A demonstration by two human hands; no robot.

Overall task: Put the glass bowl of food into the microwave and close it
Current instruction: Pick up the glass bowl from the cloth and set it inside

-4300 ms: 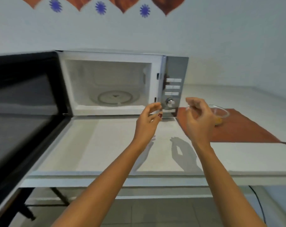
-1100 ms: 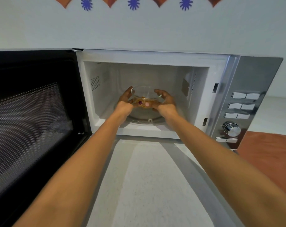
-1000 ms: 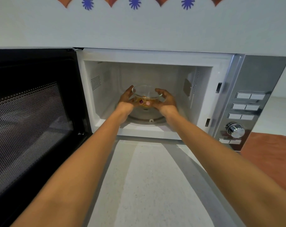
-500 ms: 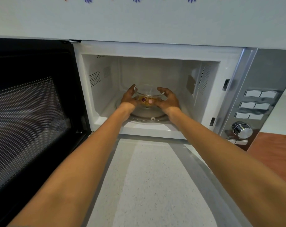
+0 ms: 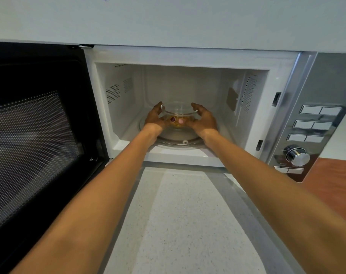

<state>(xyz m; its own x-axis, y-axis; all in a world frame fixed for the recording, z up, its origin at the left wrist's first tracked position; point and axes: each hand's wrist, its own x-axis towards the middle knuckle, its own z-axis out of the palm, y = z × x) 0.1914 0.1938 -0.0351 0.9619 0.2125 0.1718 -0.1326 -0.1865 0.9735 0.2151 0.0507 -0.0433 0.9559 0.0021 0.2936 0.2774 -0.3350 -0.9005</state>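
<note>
both forearms reach into the open microwave [image 5: 188, 56]. the left hand [image 5: 155, 118] and right hand [image 5: 204, 118] flank the bowl [image 5: 179, 111] in mid-cavity, over the turntable [image 5: 180, 140]. the bowl holds yellowish food, seen through the glass. compared with half a second ago, the fingers are spread wider and the right fingertips [image 5: 193, 105] stand slightly off the rim, while both thumbs lie against the front lower wall of the bowl; the hands thus cup it loosely, half open, and whether they bear its weight cannot be told. whether its base touches the turntable is hidden by the hands. compared with one second ago, the bowl sits lower in the cavity and the camera is closer, so the wall decorations have almost left the top edge. the door [image 5: 35, 135] stands swung out at left, unchanged. the control panel [image 5: 314, 125] with its knob [image 5: 297, 156] fills the right side; an orange mat [image 5: 334, 186] lies on the counter [image 5: 188, 224] beyond the microwave's front right corner.
</note>
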